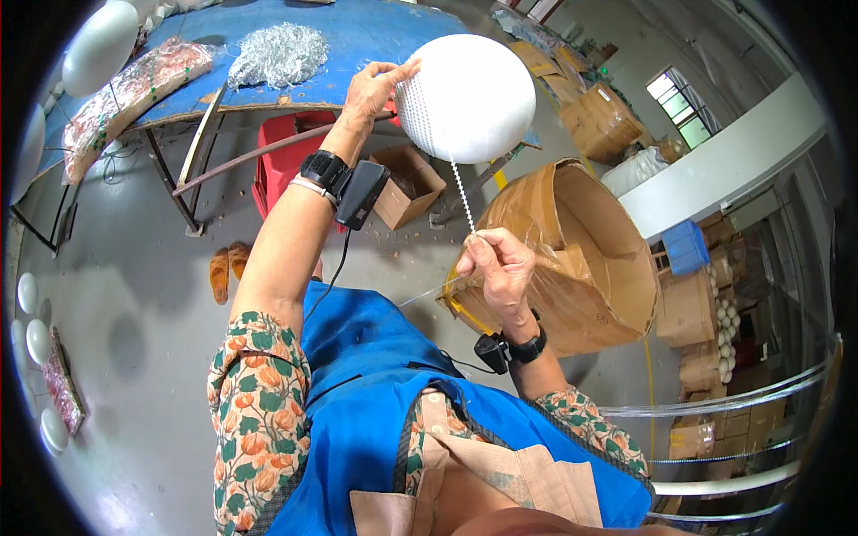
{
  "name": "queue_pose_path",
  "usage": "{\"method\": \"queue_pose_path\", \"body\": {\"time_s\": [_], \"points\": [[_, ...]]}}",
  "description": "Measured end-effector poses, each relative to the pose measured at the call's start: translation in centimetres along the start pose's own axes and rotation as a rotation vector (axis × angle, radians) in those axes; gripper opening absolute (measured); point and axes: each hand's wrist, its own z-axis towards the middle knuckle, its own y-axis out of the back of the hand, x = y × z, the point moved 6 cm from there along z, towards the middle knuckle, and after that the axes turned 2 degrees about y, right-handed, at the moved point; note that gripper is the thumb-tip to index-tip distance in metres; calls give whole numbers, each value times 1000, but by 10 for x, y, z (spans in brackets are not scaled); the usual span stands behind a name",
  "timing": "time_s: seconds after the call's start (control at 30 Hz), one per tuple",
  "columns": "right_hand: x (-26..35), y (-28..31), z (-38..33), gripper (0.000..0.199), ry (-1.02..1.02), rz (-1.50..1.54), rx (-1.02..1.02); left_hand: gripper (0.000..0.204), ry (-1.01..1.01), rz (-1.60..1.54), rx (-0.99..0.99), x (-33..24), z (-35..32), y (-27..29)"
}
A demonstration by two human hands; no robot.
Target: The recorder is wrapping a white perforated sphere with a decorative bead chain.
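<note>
White ball (483,98), upper centre: left hand (374,87) touches its beaded left edge (gripping or just pressing, can't tell), right hand (505,265) pinches the bead strand (462,194) mid-frame. Probably light, smooth, easily dented; cup it broadly, off the beads. Blue table (366,37), upper left.

From where I stand this is a workshop, or a small factory hall: a smooth grey floor (161,348) with a yellow line (500,179), a worn blue tabletop (375,36) bearing a heap of silvery strands (279,55), a huge open carton (536,268), more boxes (688,308) stacked along one side, and a white ball (478,98) being beaded by hand
</note>
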Motion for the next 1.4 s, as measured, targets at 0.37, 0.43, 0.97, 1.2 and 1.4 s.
{"method": "queue_pose_path", "body": {"time_s": [0.37,0.43,0.97,1.2,1.4], "points": [[-31,-2,9,15,-121,8,-53,49,-269,138,-155,-9,3,5],[-35,1,11,16,-136,8,-83,49,-222,201,-116,-13,0,4],[-42,2,7,18,-174,21,-48,66,-229,247,154,1,7,2],[-56,16,-4,19,-240,46,-65,82,-216,271,-131,2,6,8],[-64,13,7,20,-225,79,-72,67,-285,237,-154,-13,-1,4]]}}
